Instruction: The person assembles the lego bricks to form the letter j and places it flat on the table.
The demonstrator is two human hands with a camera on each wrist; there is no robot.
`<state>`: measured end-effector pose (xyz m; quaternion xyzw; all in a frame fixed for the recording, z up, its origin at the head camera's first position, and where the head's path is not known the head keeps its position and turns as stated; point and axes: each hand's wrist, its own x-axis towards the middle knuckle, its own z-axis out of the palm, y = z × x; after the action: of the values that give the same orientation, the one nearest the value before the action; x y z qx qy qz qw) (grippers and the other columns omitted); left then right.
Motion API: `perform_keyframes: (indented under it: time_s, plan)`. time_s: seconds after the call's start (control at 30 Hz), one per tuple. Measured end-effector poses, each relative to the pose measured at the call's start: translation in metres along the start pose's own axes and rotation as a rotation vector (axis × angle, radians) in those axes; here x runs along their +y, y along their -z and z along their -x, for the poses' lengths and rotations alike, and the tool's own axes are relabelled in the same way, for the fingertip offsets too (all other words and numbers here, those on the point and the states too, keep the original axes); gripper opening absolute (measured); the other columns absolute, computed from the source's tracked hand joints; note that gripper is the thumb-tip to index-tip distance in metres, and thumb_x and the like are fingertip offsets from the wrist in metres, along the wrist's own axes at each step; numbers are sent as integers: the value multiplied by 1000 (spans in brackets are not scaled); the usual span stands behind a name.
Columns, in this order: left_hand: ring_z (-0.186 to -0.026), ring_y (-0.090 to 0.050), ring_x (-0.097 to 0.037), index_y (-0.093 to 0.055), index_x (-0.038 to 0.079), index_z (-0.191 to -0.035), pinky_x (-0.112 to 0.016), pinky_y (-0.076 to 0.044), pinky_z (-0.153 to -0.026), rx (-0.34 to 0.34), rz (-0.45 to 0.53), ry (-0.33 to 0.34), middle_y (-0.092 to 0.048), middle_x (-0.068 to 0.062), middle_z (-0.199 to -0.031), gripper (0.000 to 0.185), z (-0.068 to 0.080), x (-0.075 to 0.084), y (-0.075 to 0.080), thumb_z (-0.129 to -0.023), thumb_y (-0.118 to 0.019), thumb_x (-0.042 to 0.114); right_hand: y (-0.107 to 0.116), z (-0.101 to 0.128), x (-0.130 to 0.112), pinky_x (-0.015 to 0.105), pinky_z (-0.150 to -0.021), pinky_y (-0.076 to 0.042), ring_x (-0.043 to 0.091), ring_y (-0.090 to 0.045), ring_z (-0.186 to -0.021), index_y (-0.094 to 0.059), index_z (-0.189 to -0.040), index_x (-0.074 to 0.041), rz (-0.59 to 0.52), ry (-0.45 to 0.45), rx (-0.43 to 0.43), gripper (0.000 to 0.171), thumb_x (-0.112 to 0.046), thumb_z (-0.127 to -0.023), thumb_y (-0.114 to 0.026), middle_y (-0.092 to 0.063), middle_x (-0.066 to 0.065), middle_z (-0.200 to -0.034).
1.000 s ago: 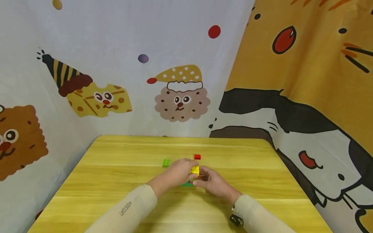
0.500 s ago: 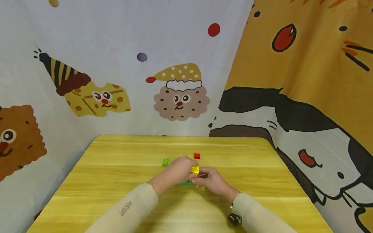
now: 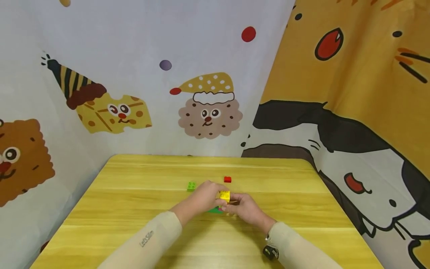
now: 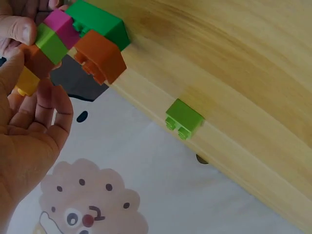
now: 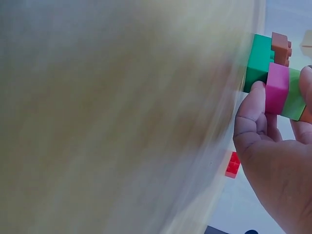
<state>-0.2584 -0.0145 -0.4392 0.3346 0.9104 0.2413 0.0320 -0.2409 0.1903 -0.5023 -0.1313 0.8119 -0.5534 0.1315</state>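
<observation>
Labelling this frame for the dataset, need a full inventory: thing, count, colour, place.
Table: 1, yellow wood, centre.
Brick stack: 1, dark green base, then magenta, light green and orange bricks, yellow on top, table centre, between both hands.
Loose green brick: 1, light green, on the table left of the hands.
Loose red brick: 1, red, on the table beyond the hands.
Backdrop cloths: cartoon prints, behind and to the right of the table.
Left hand: 1, grips the stack.
Right hand: 1, grips the stack.

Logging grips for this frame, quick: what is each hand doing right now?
Left hand: fingers curled round the brick stack, gripping it.
Right hand: pinches the same stack.
</observation>
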Motion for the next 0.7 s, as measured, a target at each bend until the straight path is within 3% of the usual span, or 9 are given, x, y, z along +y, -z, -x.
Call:
perform_keyframes:
  time_s: [0.1, 0.2, 0.33, 0.4, 0.47, 0.57, 0.7]
  plan:
    - [-103, -67, -14, -65, 13, -136, -28, -53, -92, -12, -13, -1, -68, 0, -130, 50, 1, -2, 2, -92, -74, 35, 0, 2, -2, 38, -68, -58, 30, -68, -90, -71, -122, -12, -3, 5, -2, 37, -30, -91, -78, -73, 7, -107]
    - [-131, -55, -25, -58, 12, -143, -41, -45, -107, 46, 14, 45, -60, -3, -142, 55, 4, -15, 14, -97, -66, 41, -1, 2, -3, 40, -70, -58, 28, -68, -89, -70, -122, -12, 7, 4, -6, 38, -31, -90, -78, -72, 7, -108]
    - [-136, -49, -31, -58, 12, -143, -49, -41, -110, 180, 18, 202, -57, -8, -144, 47, 10, -52, 32, -102, -61, 36, -2, 1, -5, 39, -78, -57, 24, -66, -92, -68, -122, -11, 25, 1, 2, 42, -31, -88, -81, -71, 5, -110]
    - [-135, -50, -33, -60, 11, -140, -50, -42, -109, 188, -9, 281, -59, -10, -142, 43, 16, -71, 35, -100, -65, 29, -2, 1, -4, 37, -82, -56, 22, -66, -96, -67, -123, -10, 34, 0, 3, 44, -30, -87, -82, -70, 4, -112]
    - [-133, -50, -35, -62, 9, -138, -50, -44, -107, 147, -25, 324, -60, -12, -140, 45, 21, -87, 33, -97, -71, 24, -1, 1, -4, 35, -83, -56, 21, -66, -98, -66, -124, -11, 41, -3, 1, 45, -29, -86, -82, -70, 4, -113]
    - [-130, -52, -39, -62, 5, -136, -51, -45, -105, 104, -33, 314, -61, -16, -137, 51, 24, -102, 23, -91, -78, 23, 0, 2, -3, 34, -83, -56, 21, -66, -100, -66, -125, -12, 36, -9, 3, 45, -29, -87, -81, -69, 3, -115]
    - [-125, -56, -37, -65, 5, -133, -49, -46, -104, 108, -56, 261, -64, -14, -134, 56, 22, -111, 10, -85, -84, 25, 0, 4, -2, 34, -84, -57, 23, -66, -103, -65, -127, -12, 16, -15, 7, 45, -29, -87, -81, -68, 4, -119]
